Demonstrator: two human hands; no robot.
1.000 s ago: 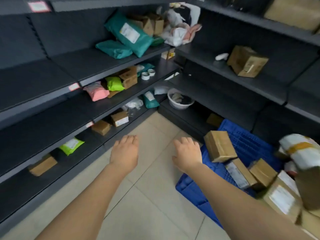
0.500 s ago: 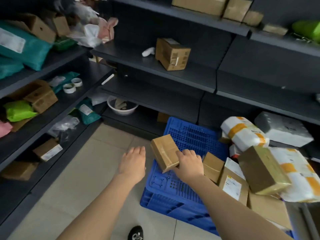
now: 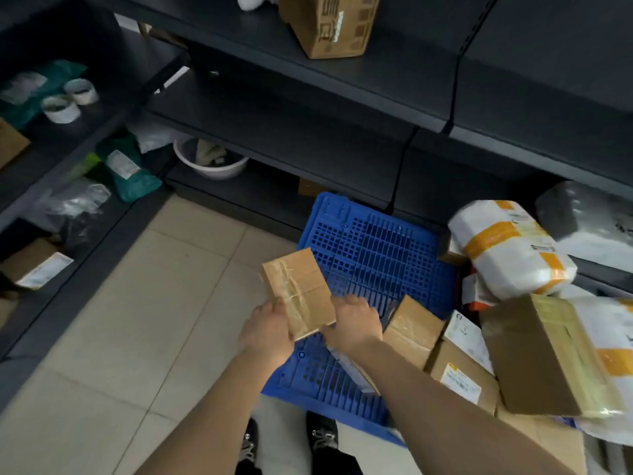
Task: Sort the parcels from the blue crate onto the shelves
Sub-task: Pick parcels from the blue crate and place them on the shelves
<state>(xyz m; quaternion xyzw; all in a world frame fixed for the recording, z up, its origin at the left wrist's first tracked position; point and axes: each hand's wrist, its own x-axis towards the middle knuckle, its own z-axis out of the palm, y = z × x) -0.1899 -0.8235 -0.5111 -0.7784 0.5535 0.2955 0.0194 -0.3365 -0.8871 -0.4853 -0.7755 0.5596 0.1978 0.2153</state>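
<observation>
Dark metal shelves (image 3: 308, 138) wrap the corner over a tiled floor (image 3: 137, 320), the blue crate (image 3: 376, 255) on it. A taped brown box (image 3: 298, 289) is held above the crate's left edge, left hand (image 3: 265, 332) and right hand (image 3: 356, 323) gripping its near corners, fingers curled round it; more parcels (image 3: 462, 371) piled at the crate's right

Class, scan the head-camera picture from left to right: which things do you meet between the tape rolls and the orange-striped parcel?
tape rolls → teal mailer → white basin → taped cardboard box → orange-striped parcel
</observation>
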